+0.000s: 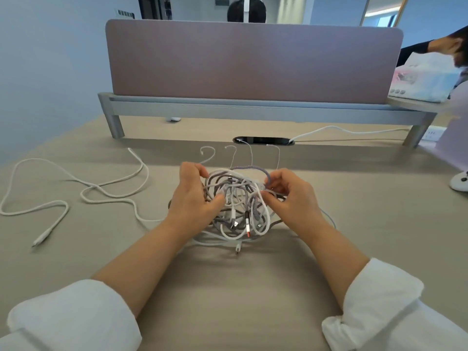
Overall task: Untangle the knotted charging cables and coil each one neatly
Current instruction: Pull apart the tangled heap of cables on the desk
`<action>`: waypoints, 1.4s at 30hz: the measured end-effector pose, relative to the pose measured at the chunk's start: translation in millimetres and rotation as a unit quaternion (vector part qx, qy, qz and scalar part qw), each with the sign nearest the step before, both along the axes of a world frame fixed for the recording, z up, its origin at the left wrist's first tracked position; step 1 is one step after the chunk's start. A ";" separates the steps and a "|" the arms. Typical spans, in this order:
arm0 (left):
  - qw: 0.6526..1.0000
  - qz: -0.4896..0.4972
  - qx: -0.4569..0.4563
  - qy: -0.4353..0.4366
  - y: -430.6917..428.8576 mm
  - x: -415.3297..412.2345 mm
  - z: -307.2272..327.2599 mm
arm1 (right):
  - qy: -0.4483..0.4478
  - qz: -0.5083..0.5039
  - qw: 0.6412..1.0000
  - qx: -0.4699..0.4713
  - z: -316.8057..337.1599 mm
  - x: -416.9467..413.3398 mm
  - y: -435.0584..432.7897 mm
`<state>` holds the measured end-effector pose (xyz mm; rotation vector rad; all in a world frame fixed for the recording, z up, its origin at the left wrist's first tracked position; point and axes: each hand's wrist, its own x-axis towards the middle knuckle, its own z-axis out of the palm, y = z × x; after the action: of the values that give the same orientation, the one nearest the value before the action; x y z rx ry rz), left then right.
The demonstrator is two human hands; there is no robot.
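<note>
On the far left a single white cable (83, 191) is lying loose on the beige worktop (367, 224). It is wandering in slack curves, with its plug end (40, 240) pointing toward the near edge and one stretch running right toward the knot. The left hand (192, 196) is gripping the left side of the tangle (238, 206), its fingers (200, 171) curling over the top strands and the thumb pressing in lower down. The tangle is sitting mid-worktop between both hands. Smooth white cables and grey-purple braided ones are looping through each other, and several connectors are hanging at its near side, one with an orange-red tip. Four thin white leads (234, 155) are sticking out behind it. The right hand (291, 196) is pinching a braided loop at the tangle's upper right, its fingers (274, 179) curling around the strand. At the far right edge a white controller (459, 182) is resting on the worktop.
</note>
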<state>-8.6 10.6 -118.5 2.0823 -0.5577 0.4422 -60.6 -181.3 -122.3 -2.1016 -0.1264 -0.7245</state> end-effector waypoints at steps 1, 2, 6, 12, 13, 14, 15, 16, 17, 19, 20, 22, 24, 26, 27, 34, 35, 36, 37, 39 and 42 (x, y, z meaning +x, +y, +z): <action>0.998 0.003 0.024 -0.054 0.8 -1.5 1.3 | 0.002 -0.003 1.000 0.004 0.2 0.1 0.4; 0.994 -0.002 0.049 -0.097 2.3 -2.4 3.2 | 0.003 -0.004 1.000 0.009 0.4 0.0 0.8; 0.975 -0.038 0.138 -0.172 7.8 3.1 3.7 | 0.000 -0.015 1.000 0.019 -0.1 0.0 1.7; 0.952 -0.016 0.282 -0.120 3.8 3.4 3.8 | -0.007 -0.031 0.999 0.024 -1.7 -0.9 0.4; 0.951 -0.010 0.293 -0.100 3.2 3.4 3.1 | 0.007 -0.026 1.000 0.013 -2.6 0.0 -1.0; 0.951 -0.009 0.296 -0.087 3.0 3.8 1.9 | 0.024 -0.027 0.999 -0.014 -3.2 1.2 -2.9; 0.953 -0.012 0.293 -0.078 3.2 4.7 0.9 | 0.038 -0.038 0.997 -0.053 -4.0 2.5 -5.1; 0.955 -0.017 0.289 -0.068 3.6 5.9 0.5 | 0.045 -0.058 0.993 -0.097 -5.2 4.6 -8.0; 0.956 -0.029 0.287 -0.054 3.8 7.0 0.5 | 0.049 -0.077 0.986 -0.139 -5.6 6.1 -10.2; 0.954 -0.062 0.291 -0.030 4.4 7.1 -0.3 | 0.060 -0.096 0.973 -0.202 -4.3 7.2 -10.9; 0.953 -0.078 0.293 -0.026 4.3 7.1 -1.1 | 0.070 -0.093 0.969 -0.219 -3.7 7.0 -9.5; 0.955 -0.101 0.278 -0.030 5.1 8.2 -2.7 | 0.088 -0.083 0.963 -0.242 -2.5 7.0 -5.4; 0.970 -0.117 0.211 -0.032 6.5 10.1 -2.6 | 0.071 -0.080 0.960 -0.259 -1.3 7.6 -2.4; 0.985 -0.131 0.108 -0.025 8.2 11.3 0.8 | -0.001 -0.080 0.961 -0.263 2.4 4.6 -0.4; 0.988 -0.135 0.069 -0.028 8.3 11.2 3.1 | -0.045 -0.084 0.961 -0.261 5.4 2.0 -0.1; 0.982 -0.108 0.030 -0.152 12.7 13.9 11.3 | -0.155 -0.152 0.939 -0.266 16.0 -6.0 -4.8; 0.982 -0.101 0.036 -0.156 13.0 13.2 11.8 | -0.159 -0.154 0.939 -0.263 16.0 -6.2 -4.0; 0.983 -0.098 0.035 -0.148 12.9 12.7 12.0 | -0.162 -0.158 0.939 -0.257 16.1 -5.6 -3.2; 0.987 -0.099 0.024 -0.128 12.6 12.1 12.1 | -0.168 -0.167 0.938 -0.254 16.2 -4.2 -2.8; 0.993 -0.110 -0.019 -0.048 11.8 10.8 13.0 | -0.184 -0.195 0.926 -0.267 15.5 -1.1 -4.2; 0.989 -0.134 -0.044 0.050 13.7 9.4 14.9 | -0.207 -0.236 0.901 -0.299 11.9 1.1 -8.1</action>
<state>0.8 24.3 -103.5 1.8996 -0.7318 0.2015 -59.4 -189.3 -110.5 -2.5547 -0.0745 -1.5931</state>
